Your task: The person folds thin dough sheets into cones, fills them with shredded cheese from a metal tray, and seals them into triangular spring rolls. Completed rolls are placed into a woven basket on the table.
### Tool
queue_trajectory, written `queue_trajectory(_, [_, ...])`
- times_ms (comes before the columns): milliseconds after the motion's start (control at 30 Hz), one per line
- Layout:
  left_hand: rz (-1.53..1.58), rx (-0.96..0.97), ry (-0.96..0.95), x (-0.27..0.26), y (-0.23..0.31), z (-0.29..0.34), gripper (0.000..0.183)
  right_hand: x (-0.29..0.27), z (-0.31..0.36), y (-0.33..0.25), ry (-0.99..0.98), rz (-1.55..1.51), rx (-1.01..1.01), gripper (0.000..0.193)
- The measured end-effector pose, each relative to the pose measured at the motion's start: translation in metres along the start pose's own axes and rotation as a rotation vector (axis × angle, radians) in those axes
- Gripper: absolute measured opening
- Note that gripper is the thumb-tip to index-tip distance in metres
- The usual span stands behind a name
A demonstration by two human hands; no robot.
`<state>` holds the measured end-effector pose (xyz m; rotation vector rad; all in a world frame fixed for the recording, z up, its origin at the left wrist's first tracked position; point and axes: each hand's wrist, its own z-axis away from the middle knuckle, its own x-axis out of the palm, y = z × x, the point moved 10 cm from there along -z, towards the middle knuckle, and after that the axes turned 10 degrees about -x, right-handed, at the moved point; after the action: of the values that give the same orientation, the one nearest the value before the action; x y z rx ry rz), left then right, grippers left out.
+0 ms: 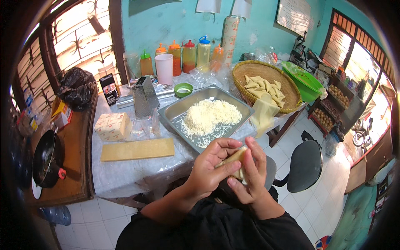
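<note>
Between both hands, above the table's near edge, is a small folded dough pastry (236, 159). My left hand (212, 164) pinches it from the left with thumb and fingers. From the right, my right hand (252, 175) closes round it, hiding much of its shape. Just beyond them, a metal tray (168, 111) holds a mound of grated cheese (208, 116). A long flat strip of dough (137, 150) lies left of the tray. Triangular pastries (264, 89) are piled on a round woven tray (246, 70), and a thin dough sheet (264, 114) drapes off its near side.
A wrapped block (112, 126) and a box grater (145, 98) stand left of the metal tray, near a green bowl (183, 89). Squeeze bottles (188, 58) line the wall. At right are a green basin (303, 81) and a chair (306, 162); a wok (46, 158) sits far left.
</note>
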<state>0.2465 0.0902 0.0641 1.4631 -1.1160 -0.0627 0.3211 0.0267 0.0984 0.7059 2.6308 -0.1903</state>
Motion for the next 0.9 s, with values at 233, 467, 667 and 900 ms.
queue_trajectory(233, [0.23,-0.286,0.056,-0.011,-0.033,-0.003,0.041,0.008,0.007,0.022,-0.309,0.33,0.142,0.061])
queue_trajectory(467, [0.379,-0.329,-0.036,-0.018,-0.048,-0.006,0.047,0.017,0.036,0.051,-0.357,0.24,0.186,0.058])
queue_trajectory(667, [-0.016,-0.303,0.063,-0.044,-0.053,-0.005,0.049,0.025,0.063,0.082,-0.273,-0.259,0.437,0.059])
queue_trajectory(900, [-0.656,-0.108,0.201,-0.051,-0.042,-0.008,0.052,0.051,0.099,0.088,0.011,-1.123,1.068,0.061])
